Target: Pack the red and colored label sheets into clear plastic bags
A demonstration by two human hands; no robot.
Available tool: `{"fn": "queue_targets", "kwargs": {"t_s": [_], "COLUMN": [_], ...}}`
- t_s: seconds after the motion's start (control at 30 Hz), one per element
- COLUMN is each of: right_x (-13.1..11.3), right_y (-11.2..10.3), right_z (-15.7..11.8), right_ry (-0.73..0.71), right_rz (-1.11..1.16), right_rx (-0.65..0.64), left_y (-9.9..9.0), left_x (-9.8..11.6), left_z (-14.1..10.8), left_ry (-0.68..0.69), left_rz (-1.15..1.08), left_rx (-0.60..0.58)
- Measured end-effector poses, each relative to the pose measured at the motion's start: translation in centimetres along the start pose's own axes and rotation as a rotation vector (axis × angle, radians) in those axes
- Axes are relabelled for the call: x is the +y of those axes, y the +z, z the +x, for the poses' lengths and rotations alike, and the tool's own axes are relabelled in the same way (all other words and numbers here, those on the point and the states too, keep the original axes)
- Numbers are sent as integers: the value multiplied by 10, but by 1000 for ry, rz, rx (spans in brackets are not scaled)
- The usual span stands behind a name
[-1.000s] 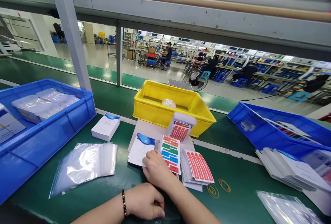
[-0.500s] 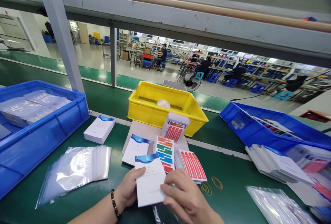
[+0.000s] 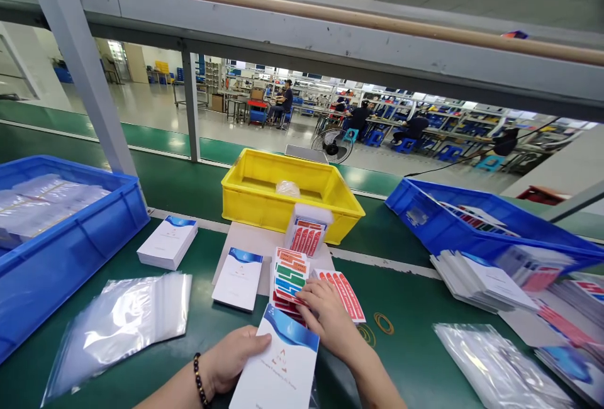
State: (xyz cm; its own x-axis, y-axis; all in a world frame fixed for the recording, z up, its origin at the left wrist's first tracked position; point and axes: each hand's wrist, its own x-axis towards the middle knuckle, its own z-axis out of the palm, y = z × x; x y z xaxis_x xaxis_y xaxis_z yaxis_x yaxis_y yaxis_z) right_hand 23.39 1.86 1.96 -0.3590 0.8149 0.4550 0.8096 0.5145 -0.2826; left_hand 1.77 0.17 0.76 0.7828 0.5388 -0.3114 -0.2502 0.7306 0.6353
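Observation:
My left hand (image 3: 236,358) grips a white booklet (image 3: 278,365) with a blue wavy top, thumb on its front face. A black beaded bracelet circles that wrist. My right hand (image 3: 328,318) is at the pile of coloured sticker sheets, its fingertips pinching the lower right edge of the top sticker sheet (image 3: 291,270). That sheet looks slightly bent up, with red stickers showing below it. Left of this pile lies a stack of similar booklets (image 3: 240,277). A fanned stack of red-striped sticker sheets (image 3: 346,296) is right behind my right hand.
A yellow bin (image 3: 264,198) stands at the back, blue bins (image 3: 94,220) (image 3: 453,223) at both sides. Clear plastic bags (image 3: 127,318) and another booklet stack (image 3: 167,242) lie left. Rubber bands (image 3: 384,323), more booklets (image 3: 481,280) and bags (image 3: 495,358) lie right.
My right hand has left the booklet's edge and reached forward to the coloured sticker sheets. The booklet in my left hand has come lower and closer, and the view has shifted slightly right.

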Motion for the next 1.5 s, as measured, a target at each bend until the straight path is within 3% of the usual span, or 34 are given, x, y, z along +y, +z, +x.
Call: {"fn": "queue_targets", "kwargs": {"t_s": [0.1,0.17,0.23,0.3,0.37,0.47,0.57,0.67,0.8,0.9,1.07,1.27,1.5], "right_x": [-7,-22,-41,-57,-60,-36,6,37,47,41,26,10,9], "right_y": [-12,-22,-33,-42,-47,-45,-36,-29,-30,-31,-21,-18,-23], "right_z": [3,3,1,-2,-6,-15,-24,-30,-32,-29,-21,-10,-10], "right_ry": [-67,-129,-221,-290,-303,-118,207,480,701,733,639,751,809], "right_rz": [38,55,91,153,225,190,-90,-313,-442,-445,-486,-523,-467], "right_rx": [199,260,189,24,-90,23,181,140,-31,-92,-69,-142,-154], "left_y": [0,1,3,4,5,4,7,13,17,15,11,14,14], "left_x": [-2,-2,-1,-1,-1,-1,3,7,9,5,3,6,7], "left_z": [4,6,9,12,13,12,9,6,5,6,7,7,7], "left_ry": [-7,21,59,63,41,-12,-74,-95,-67,-58,-104,-163,-161], "left_rz": [-77,-139,-230,-326,-354,-269,-230,-221,-198,-178,-152,-85,-34], "left_rx": [61,96,78,24,32,194,306,323,295,282,337,412,386]}}
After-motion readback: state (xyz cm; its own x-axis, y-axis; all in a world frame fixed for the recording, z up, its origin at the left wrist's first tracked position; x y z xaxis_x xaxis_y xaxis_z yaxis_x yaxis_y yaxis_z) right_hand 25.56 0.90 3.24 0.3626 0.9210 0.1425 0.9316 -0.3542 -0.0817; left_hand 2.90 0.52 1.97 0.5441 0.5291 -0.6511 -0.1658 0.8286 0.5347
